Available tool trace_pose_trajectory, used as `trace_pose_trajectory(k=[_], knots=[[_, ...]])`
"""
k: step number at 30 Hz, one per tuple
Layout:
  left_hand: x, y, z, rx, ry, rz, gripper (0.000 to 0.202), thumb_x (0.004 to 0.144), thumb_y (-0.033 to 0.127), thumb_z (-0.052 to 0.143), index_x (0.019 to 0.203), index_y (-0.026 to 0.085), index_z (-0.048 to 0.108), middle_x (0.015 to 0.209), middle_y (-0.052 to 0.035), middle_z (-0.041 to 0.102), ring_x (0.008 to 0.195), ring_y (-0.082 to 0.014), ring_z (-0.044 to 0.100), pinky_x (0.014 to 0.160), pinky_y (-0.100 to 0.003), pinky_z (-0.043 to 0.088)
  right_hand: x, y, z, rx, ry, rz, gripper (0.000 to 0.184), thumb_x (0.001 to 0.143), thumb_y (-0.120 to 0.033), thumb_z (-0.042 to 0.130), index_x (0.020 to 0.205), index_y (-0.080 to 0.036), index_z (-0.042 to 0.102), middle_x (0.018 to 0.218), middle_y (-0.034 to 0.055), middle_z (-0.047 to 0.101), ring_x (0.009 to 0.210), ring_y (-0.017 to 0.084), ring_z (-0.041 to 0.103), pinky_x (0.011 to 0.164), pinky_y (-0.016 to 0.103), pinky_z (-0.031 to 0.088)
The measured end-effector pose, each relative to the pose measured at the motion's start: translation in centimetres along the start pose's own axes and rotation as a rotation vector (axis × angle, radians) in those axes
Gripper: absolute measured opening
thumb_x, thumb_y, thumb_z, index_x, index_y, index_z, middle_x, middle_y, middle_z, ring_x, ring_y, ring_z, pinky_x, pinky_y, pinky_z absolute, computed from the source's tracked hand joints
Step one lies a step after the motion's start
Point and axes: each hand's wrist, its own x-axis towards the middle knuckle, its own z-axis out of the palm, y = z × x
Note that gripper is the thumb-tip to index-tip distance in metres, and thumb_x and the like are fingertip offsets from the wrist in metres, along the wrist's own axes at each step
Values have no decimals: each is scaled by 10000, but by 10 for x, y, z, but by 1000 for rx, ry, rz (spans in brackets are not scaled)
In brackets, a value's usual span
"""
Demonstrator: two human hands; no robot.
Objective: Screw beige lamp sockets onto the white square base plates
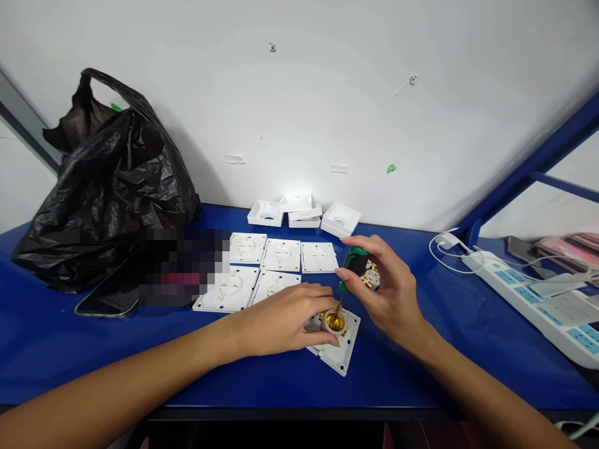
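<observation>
Green-handled screwdriver (356, 262), gripped by the right hand (392, 290) above the brass-lined socket (334, 322), points steeply down into it; the left hand (297, 317), nearer, clasps the socket's left side.

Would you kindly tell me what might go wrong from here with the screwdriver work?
The screwdriver might slip in the socket and jab the left hand around it. The small parts tucked in the right hand could drop, since that hand also holds the screwdriver.
</observation>
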Motion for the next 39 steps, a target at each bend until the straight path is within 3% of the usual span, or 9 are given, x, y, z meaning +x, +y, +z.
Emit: trace_pose_trajectory(k=[4, 9, 11, 16, 21, 27, 32, 36, 39], knots=[[1, 0, 0, 4, -16, -12, 250, 978, 406, 826, 1009, 191, 701, 965, -39, 679, 894, -234, 680, 803, -312, 490, 1, -3, -3, 145, -153, 39, 426, 1093, -284, 580, 1512, -356, 564, 1211, 61, 680, 1045, 229, 658, 863, 418, 570], [1, 1, 0, 19, -19, -22, 252, 972, 399, 834, 1060, 193, 717, 1056, -65, 704, 961, -259, 691, 845, -331, 497, 1, -7, 2, 14, 101, 19, 218, 955, -255, 800, 1149, -304, 713, 916, -6, 624, 747, 173, 524, 660, 346, 465], [1, 1, 0, 18, -19, -20, 248, 982, 410, 820, 1059, 198, 718, 1061, -65, 704, 950, -255, 689, 834, -328, 496, 0, -7, 1, -10, 101, 3, 269, 951, -273, 809, 1197, -309, 707, 930, -3, 641, 745, 176, 531, 653, 348, 472], [1, 1, -1, 1, -10, 2, 257, 977, 420, 826, 1012, 196, 704, 956, -36, 684, 884, -229, 681, 811, -316, 494, 0, -5, -7, 155, -186, 48, 504, 1102, -293, 563, 1595, -355, 477, 1229, 67, 694, 1069, 231, 667, 841, 414, 588], [0, 3, 0, 13, 7, -15, 258, 948, 371, 866, 1037, 198, 696, 986, -40, 707, 930, -245, 692, 820, -316, 494, -2, 2, -2, 129, 46, -44, 447, 931, -224, 837, 1324, -360, 673, 1059, -2, 712, 866, 189, 655, 792, 378, 555], [1, 4, 0, 42, -12, -25, 274, 962, 406, 848, 1027, 181, 706, 981, -47, 694, 917, -245, 693, 809, -315, 490, 0, 0, -6, 198, -203, 66, 455, 1108, -277, 558, 1552, -373, 528, 1235, 57, 711, 1056, 220, 687, 813, 392, 575], [1, 4, 0, 37, -3, -20, 286, 950, 389, 862, 1052, 174, 703, 1010, -53, 697, 947, -251, 694, 824, -313, 490, 1, -1, -4, 48, 25, -77, 366, 973, -222, 783, 1306, -349, 696, 1011, 0, 703, 832, 188, 598, 759, 382, 499], [1, 3, -1, 29, -23, -27, 273, 960, 406, 850, 1025, 187, 700, 981, -42, 696, 930, -244, 691, 820, -310, 485, 1, -2, -8, 139, -182, 1, 490, 1098, -250, 573, 1568, -374, 514, 1277, 62, 703, 1029, 221, 657, 851, 424, 543], [1, 4, 0, 30, -18, -27, 270, 954, 394, 858, 1030, 189, 701, 986, -38, 694, 921, -237, 691, 819, -304, 483, 0, -2, -6, 171, -120, -4, 369, 1059, -234, 648, 1410, -350, 646, 1070, 31, 698, 925, 210, 638, 763, 385, 513]])
